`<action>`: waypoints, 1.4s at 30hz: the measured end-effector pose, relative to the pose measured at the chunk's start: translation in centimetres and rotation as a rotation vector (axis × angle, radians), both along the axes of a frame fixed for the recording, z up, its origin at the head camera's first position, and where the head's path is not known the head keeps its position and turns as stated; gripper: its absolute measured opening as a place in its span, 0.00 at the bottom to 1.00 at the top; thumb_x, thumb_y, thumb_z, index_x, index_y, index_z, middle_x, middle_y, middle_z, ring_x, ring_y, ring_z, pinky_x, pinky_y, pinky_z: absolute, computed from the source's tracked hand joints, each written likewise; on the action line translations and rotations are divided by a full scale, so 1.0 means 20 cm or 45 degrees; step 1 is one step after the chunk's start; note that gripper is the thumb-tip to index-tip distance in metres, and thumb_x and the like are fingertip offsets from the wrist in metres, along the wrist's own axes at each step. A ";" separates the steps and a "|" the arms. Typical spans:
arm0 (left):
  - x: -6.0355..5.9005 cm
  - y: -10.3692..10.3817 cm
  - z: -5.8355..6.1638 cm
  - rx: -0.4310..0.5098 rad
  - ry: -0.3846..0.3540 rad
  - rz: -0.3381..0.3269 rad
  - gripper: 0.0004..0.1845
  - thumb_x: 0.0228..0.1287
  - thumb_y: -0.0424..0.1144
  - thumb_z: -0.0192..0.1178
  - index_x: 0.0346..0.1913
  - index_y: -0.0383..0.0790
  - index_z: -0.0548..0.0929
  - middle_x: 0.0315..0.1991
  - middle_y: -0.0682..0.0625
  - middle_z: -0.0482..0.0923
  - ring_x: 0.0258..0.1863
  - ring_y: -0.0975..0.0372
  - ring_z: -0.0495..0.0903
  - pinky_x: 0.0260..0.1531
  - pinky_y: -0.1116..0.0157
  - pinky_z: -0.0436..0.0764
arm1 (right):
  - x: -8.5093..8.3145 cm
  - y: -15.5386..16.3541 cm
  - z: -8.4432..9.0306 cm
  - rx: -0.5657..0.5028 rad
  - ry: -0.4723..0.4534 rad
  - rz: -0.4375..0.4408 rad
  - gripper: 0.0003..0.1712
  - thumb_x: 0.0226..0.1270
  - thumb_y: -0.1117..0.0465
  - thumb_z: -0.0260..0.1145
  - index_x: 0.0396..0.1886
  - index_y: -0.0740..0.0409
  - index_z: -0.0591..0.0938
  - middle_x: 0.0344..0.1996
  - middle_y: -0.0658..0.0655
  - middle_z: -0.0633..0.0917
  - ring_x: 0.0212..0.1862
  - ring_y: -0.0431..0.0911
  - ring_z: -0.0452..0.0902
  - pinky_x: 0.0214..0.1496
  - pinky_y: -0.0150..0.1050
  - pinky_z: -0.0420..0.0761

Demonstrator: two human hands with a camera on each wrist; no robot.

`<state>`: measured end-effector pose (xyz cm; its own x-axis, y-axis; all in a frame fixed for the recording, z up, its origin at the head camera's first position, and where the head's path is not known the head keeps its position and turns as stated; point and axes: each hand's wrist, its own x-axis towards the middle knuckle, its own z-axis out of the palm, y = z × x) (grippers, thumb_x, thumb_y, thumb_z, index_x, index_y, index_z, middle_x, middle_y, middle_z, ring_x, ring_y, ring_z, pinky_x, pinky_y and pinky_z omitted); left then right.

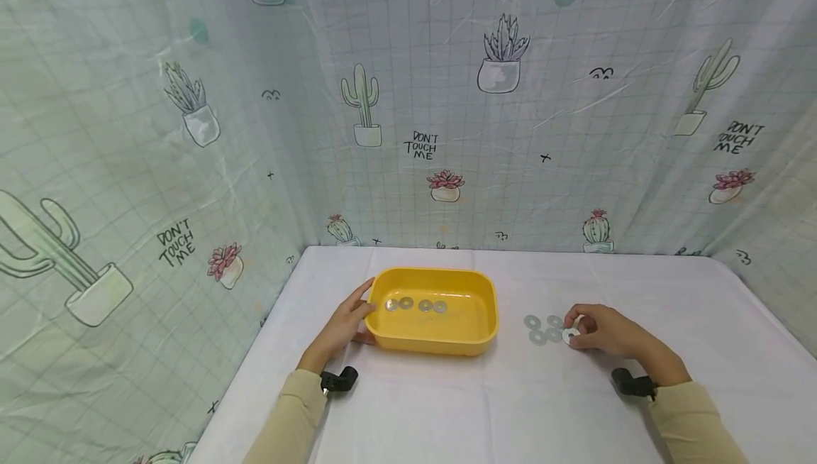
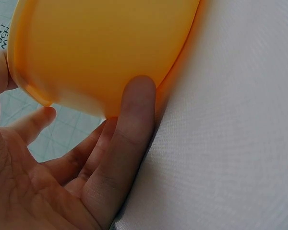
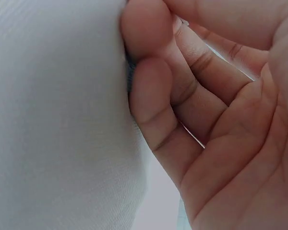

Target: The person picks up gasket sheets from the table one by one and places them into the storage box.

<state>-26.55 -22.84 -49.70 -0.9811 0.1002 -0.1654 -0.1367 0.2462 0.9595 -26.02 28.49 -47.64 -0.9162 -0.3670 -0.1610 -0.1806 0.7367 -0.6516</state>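
Note:
A shallow yellow plastic tray (image 1: 434, 345) stands on the white-covered table with several flat metal washers (image 1: 406, 303) in a row inside. My left hand (image 1: 345, 321) holds its left end, with fingertips at the rim; in the left wrist view the thumb (image 2: 138, 103) lies along the outer wall. To the right of the tray, my right hand (image 1: 606, 333) pinches a washer (image 1: 571, 336) between thumb and fingers, low over the table. Several more washers (image 1: 538, 337) lie close together beside it. The right wrist view shows curled fingers (image 3: 153, 91); the pinched washer is mostly hidden there.
Behind and to the left of the white table (image 1: 408, 414) hangs a cloth (image 1: 542, 201) printed with cacti and lettering. A black wrist camera (image 1: 340, 379) sits on the left wrist, another black camera (image 1: 633, 383) on the right.

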 end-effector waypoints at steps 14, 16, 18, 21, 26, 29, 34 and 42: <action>0.00 0.00 0.00 0.010 0.013 -0.006 0.33 0.75 0.43 0.51 0.80 0.66 0.59 0.59 0.37 0.75 0.42 0.54 0.83 0.34 0.54 0.92 | -0.01 0.04 0.01 -0.114 0.048 -0.015 0.17 0.65 0.64 0.71 0.53 0.59 0.82 0.29 0.52 0.79 0.29 0.39 0.72 0.29 0.31 0.73; 0.00 0.00 0.00 0.006 0.013 -0.004 0.33 0.75 0.43 0.51 0.80 0.67 0.59 0.59 0.37 0.75 0.42 0.54 0.83 0.34 0.54 0.92 | -0.01 0.04 0.01 -0.141 0.058 -0.019 0.18 0.66 0.64 0.70 0.54 0.60 0.81 0.31 0.53 0.79 0.30 0.39 0.73 0.29 0.31 0.74; 0.00 0.00 0.00 0.007 0.016 -0.008 0.33 0.75 0.43 0.51 0.80 0.66 0.59 0.60 0.37 0.75 0.42 0.54 0.84 0.34 0.54 0.92 | -0.02 0.04 0.01 -0.169 0.066 -0.023 0.18 0.66 0.65 0.70 0.55 0.60 0.81 0.32 0.54 0.79 0.31 0.38 0.74 0.30 0.31 0.76; 0.00 0.00 0.00 0.006 0.018 -0.011 0.33 0.75 0.43 0.51 0.80 0.66 0.59 0.60 0.37 0.74 0.42 0.54 0.84 0.34 0.54 0.92 | -0.02 0.03 0.02 -0.205 0.081 -0.019 0.19 0.67 0.66 0.69 0.56 0.61 0.80 0.34 0.55 0.81 0.33 0.38 0.77 0.33 0.31 0.78; 0.00 0.00 0.00 0.004 0.019 -0.012 0.33 0.75 0.43 0.51 0.80 0.65 0.58 0.61 0.37 0.74 0.43 0.54 0.83 0.34 0.54 0.92 | -0.02 0.01 0.03 -0.268 0.118 -0.022 0.19 0.69 0.67 0.67 0.58 0.63 0.79 0.35 0.56 0.82 0.34 0.39 0.80 0.36 0.32 0.83; 0.00 0.00 0.00 0.003 0.013 -0.005 0.33 0.75 0.43 0.51 0.80 0.65 0.59 0.60 0.37 0.74 0.43 0.54 0.83 0.34 0.54 0.92 | -0.01 -0.01 0.03 -0.307 0.163 -0.038 0.19 0.69 0.66 0.68 0.58 0.64 0.80 0.35 0.56 0.82 0.33 0.39 0.81 0.35 0.32 0.85; 0.00 0.00 0.00 0.007 0.010 -0.001 0.33 0.75 0.43 0.51 0.80 0.66 0.59 0.59 0.37 0.75 0.42 0.54 0.83 0.34 0.54 0.92 | -0.01 -0.06 0.04 -0.390 0.216 -0.052 0.20 0.69 0.66 0.68 0.59 0.65 0.80 0.34 0.57 0.83 0.32 0.39 0.81 0.34 0.34 0.85; 0.01 0.00 0.00 0.025 0.012 -0.009 0.34 0.75 0.43 0.51 0.80 0.64 0.58 0.59 0.37 0.74 0.42 0.54 0.83 0.34 0.54 0.92 | -0.01 -0.14 0.02 -0.385 0.248 -0.129 0.21 0.69 0.63 0.69 0.60 0.63 0.80 0.34 0.56 0.82 0.33 0.37 0.79 0.32 0.34 0.83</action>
